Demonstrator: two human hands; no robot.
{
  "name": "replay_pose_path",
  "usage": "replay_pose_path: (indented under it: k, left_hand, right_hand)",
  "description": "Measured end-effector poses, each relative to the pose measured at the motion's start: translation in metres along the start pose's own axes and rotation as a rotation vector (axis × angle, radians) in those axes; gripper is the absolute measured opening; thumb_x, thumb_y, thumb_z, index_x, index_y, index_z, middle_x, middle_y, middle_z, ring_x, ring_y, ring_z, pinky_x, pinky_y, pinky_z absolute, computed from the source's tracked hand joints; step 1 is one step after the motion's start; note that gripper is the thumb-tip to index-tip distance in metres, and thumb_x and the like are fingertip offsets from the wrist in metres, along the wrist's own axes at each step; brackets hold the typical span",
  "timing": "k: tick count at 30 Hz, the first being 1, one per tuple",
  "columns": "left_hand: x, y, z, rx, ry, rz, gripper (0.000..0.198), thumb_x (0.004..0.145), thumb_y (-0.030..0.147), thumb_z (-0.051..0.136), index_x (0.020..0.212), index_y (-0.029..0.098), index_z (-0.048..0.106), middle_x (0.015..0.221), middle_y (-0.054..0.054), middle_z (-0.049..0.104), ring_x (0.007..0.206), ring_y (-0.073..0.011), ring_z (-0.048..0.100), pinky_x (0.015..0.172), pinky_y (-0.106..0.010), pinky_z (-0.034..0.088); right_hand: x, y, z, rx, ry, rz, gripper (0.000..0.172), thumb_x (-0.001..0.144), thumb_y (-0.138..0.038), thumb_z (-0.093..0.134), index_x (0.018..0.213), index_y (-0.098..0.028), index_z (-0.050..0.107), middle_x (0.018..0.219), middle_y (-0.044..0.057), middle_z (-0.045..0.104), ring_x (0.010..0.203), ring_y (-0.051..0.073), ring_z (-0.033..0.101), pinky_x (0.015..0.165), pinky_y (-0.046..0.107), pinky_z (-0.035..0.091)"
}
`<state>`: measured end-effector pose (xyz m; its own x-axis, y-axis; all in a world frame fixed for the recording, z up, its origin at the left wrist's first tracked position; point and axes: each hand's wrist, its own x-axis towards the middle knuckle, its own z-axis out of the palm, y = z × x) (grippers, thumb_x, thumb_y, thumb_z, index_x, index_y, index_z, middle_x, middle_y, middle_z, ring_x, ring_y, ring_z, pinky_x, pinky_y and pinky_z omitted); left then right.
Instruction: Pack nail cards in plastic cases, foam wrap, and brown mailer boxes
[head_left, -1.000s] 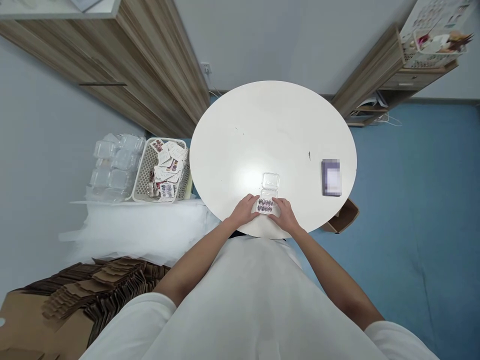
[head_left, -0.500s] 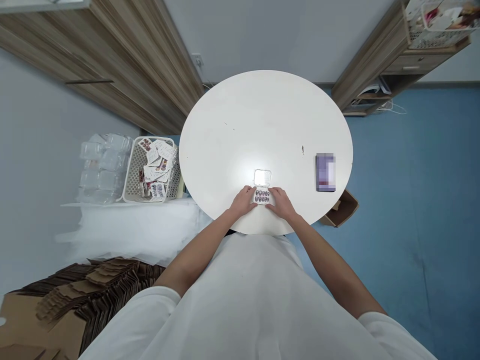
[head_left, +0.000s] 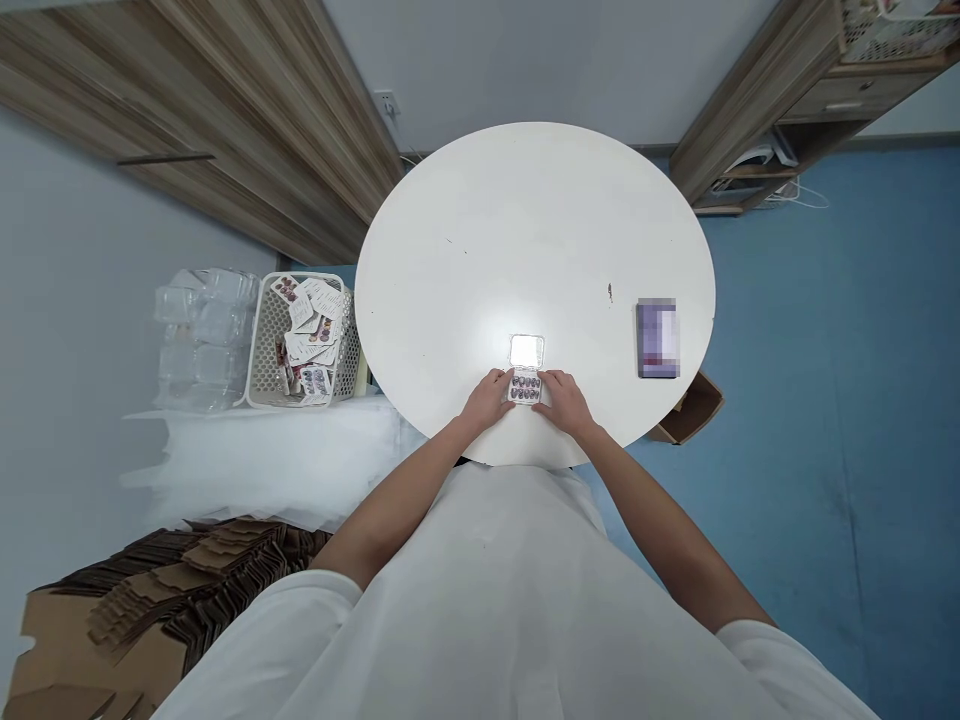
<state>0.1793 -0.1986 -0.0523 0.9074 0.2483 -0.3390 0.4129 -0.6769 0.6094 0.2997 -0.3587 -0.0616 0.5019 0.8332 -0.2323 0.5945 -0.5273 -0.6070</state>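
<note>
A small clear plastic case point(head_left: 526, 387) lies on the white oval table point(head_left: 540, 220) near its front edge. Its hinged lid point(head_left: 526, 351) is swung back, away from me, and shines in the light. Two rows of small, dark, glossy pieces that look like press-on nails show in its base. My left hand point(head_left: 486, 400) grips the case's left side, fingers curled round the edge. On the opposite side my right hand point(head_left: 566, 400) holds it the same way, thumb low and fingers near the hinge.
A purple box point(head_left: 658, 340), partly pixelated, lies at the table's right. To the left stands a white basket point(head_left: 259, 370) of printed cards, beside stacked clear plastic containers point(head_left: 206, 340). Folded cardboard point(head_left: 97, 645) fills the lower left. An open carton point(head_left: 694, 408) sits below the table's right edge.
The camera's view has shifted slightly. Both hands stay on the sides of the case, and its lid is still swung back.
</note>
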Motion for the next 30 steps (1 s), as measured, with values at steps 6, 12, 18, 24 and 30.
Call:
replay_pose_path:
  k: [6, 12, 18, 24, 30]
  left_hand:
    - [-0.0002, -0.0023, 0.0031, 0.003, 0.014, 0.021, 0.064, 0.073, 0.022, 0.059, 0.131, 0.025, 0.031, 0.112, -0.007, 0.044, 0.099, -0.0210, 0.050, 0.080, -0.034, 0.046]
    - [-0.0004, -0.0034, 0.0058, 0.002, 0.016, 0.026, 0.065, 0.074, 0.022, 0.057, 0.133, 0.024, 0.029, 0.115, -0.008, 0.042, 0.100, -0.0212, 0.050, 0.083, -0.035, 0.045]
    - [-0.0003, -0.0037, 0.0068, 0.008, 0.026, 0.032, 0.067, 0.074, 0.022, 0.057, 0.134, 0.025, 0.027, 0.113, -0.008, 0.042, 0.098, -0.0211, 0.051, 0.081, -0.035, 0.046]
    - [-0.0009, -0.0019, 0.0059, 0.013, 0.033, 0.035, 0.068, 0.074, 0.021, 0.058, 0.134, 0.023, 0.025, 0.113, -0.008, 0.043, 0.099, -0.0221, 0.050, 0.081, -0.036, 0.046]
    - [-0.0044, 0.0019, 0.0053, -0.078, 0.041, -0.038, 0.073, 0.073, 0.023, 0.060, 0.136, 0.020, 0.021, 0.115, -0.009, 0.044, 0.096, -0.0207, 0.051, 0.079, -0.035, 0.047]
  right_hand:
    - [0.0001, 0.0006, 0.0000, -0.011, -0.001, 0.002, 0.060, 0.068, -0.031, 0.064, 0.123, -0.023, 0.041, 0.116, 0.008, 0.048, 0.105, 0.028, 0.043, 0.083, 0.043, 0.042]
    - [-0.0011, -0.0005, -0.0017, -0.011, 0.000, -0.002, 0.061, 0.070, -0.031, 0.063, 0.125, -0.023, 0.039, 0.117, 0.008, 0.048, 0.106, 0.028, 0.042, 0.084, 0.043, 0.042]
    - [-0.0015, -0.0006, -0.0017, -0.016, 0.000, -0.004, 0.064, 0.070, -0.030, 0.064, 0.128, -0.024, 0.037, 0.118, 0.008, 0.048, 0.105, 0.028, 0.043, 0.084, 0.044, 0.042]
    - [-0.0017, -0.0010, -0.0019, -0.007, 0.003, 0.000, 0.063, 0.070, -0.030, 0.063, 0.128, -0.023, 0.038, 0.119, 0.009, 0.048, 0.106, 0.029, 0.042, 0.085, 0.045, 0.042]
    - [-0.0058, -0.0055, -0.0017, 0.123, 0.028, 0.074, 0.068, 0.069, -0.029, 0.062, 0.130, -0.022, 0.034, 0.118, 0.009, 0.049, 0.106, 0.027, 0.044, 0.087, 0.045, 0.042]
